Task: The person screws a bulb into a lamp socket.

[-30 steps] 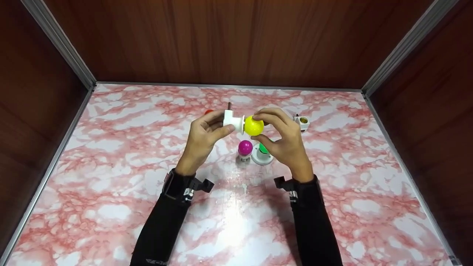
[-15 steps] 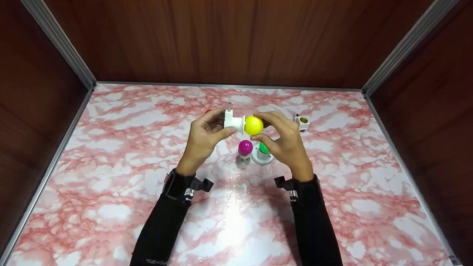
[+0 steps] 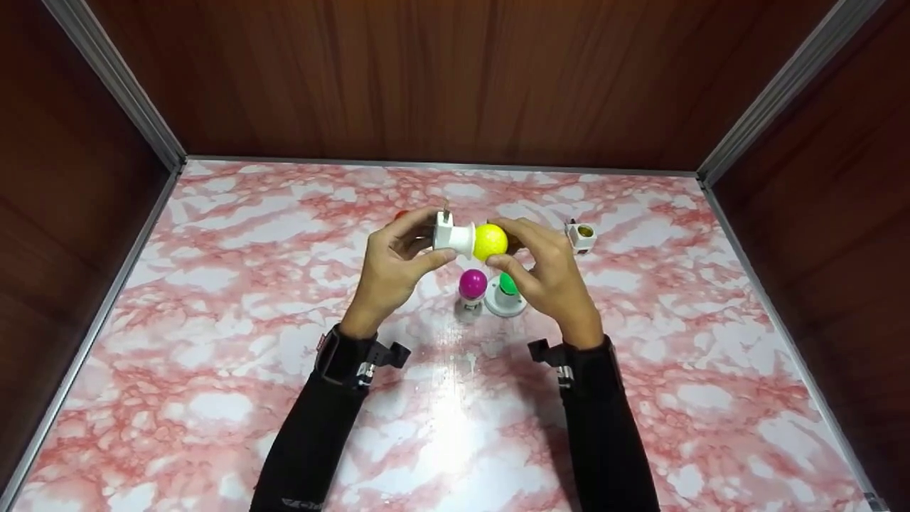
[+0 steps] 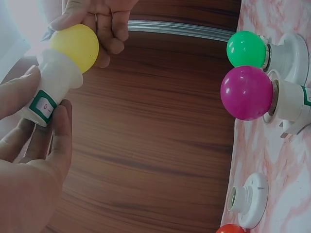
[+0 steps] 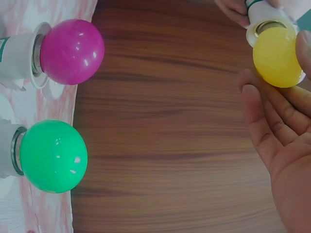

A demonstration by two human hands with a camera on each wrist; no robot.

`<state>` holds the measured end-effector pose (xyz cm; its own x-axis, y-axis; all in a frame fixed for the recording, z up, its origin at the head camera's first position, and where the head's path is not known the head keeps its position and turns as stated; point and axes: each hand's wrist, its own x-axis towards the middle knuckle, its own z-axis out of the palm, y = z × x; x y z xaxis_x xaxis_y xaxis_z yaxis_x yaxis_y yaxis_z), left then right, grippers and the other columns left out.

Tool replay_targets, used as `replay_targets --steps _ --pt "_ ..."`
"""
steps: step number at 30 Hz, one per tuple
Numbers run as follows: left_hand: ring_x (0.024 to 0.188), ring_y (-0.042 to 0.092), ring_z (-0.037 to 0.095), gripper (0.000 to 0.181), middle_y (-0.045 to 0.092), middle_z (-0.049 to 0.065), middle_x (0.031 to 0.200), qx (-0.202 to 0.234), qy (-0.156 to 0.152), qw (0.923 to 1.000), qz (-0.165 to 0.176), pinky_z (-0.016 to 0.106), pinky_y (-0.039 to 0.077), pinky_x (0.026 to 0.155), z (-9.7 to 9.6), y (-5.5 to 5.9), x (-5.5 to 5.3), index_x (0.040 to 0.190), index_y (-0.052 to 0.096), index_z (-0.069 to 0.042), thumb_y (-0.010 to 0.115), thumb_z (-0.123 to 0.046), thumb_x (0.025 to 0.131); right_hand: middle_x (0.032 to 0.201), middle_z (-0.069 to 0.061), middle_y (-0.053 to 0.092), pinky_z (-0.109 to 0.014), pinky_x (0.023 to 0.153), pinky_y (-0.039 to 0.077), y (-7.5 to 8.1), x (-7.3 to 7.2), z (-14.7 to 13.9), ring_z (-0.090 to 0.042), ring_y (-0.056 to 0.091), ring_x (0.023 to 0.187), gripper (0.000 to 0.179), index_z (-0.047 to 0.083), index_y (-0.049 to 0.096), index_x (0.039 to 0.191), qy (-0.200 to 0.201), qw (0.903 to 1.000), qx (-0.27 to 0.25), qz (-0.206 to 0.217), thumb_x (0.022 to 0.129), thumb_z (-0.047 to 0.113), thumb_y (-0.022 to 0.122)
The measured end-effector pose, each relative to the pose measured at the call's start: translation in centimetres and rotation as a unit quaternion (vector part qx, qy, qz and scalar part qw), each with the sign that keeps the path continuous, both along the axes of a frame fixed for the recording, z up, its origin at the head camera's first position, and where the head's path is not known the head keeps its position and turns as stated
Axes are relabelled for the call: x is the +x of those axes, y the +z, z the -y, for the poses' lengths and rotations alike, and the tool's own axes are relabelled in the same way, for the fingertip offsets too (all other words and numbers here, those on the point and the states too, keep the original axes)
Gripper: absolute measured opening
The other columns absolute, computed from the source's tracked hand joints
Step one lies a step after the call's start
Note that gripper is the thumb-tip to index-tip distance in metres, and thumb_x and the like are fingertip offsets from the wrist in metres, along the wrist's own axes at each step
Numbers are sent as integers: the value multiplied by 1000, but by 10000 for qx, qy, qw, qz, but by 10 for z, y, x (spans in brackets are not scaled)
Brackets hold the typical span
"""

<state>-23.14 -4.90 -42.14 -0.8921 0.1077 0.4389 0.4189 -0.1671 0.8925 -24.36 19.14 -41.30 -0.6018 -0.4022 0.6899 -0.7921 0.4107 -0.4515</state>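
Observation:
In the head view my left hand (image 3: 387,263) grips a white plug-in lamp socket (image 3: 453,240) between thumb and fingers, its metal prongs pointing away. The left wrist view shows a green-framed switch (image 4: 44,106) on the socket's side. My right hand (image 3: 551,274) holds a yellow light bulb (image 3: 490,242), thumb on the near side and fingers behind it. The bulb sits at the socket's mouth, in line with it. From the right wrist, a bit of the metal bulb base (image 5: 270,24) shows inside the socket rim. Both hands are raised above the table.
Below the hands stand a magenta bulb (image 3: 473,284) in a switch socket and a green bulb (image 3: 507,284) on a round white base. A socket without a bulb (image 3: 583,236) lies to the right. A red bulb (image 4: 230,228) lies near a round-based socket (image 4: 255,200). Wood-look walls (image 3: 455,78) enclose the table.
The socket has turned a little in my left hand, bringing its prong side more into view. My right fingers have shifted round the yellow bulb, which now sits closer to the socket's rim.

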Motion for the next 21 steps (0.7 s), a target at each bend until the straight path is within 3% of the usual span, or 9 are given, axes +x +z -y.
replay_targets --steps 2,7,12,16,21 --pt "110 72 12 58 69 29 131 -10 20 10000 -5 28 61 107 0 0 0 141 62 10 81 9 86 107 -15 80 -32 83 65 0 1 0 -24 73 88 46 -5 70 131 1 10000 17 68 88 5 83" --pt "106 71 15 55 72 23 126 81 97 9999 112 28 63 104 0 1 0 140 64 7 81 7 87 109 -16 79 -24 87 63 1 2 2 -24 73 91 47 -5 68 134 -66 9999 -9 85 90 6 81" --pt "102 71 15 52 74 14 122 375 65 9984 425 25 64 97 -1 2 0 140 63 8 78 6 90 126 -18 75 -20 93 61 3 3 6 -27 73 105 57 -1 68 135 10 9990 -345 -273 82 8 90" --pt "101 72 15 51 73 18 123 470 -12 9969 628 23 64 94 -1 2 0 140 62 11 76 5 91 126 -18 74 -17 95 59 4 4 7 -27 73 109 50 3 72 126 50 9970 -477 -599 80 8 92" --pt "101 72 14 51 71 25 127 379 -61 9970 674 21 63 94 -1 2 1 140 61 11 75 6 92 121 -18 76 -15 97 58 5 5 8 -27 73 107 47 0 74 122 22 9965 -554 -619 78 2 91"
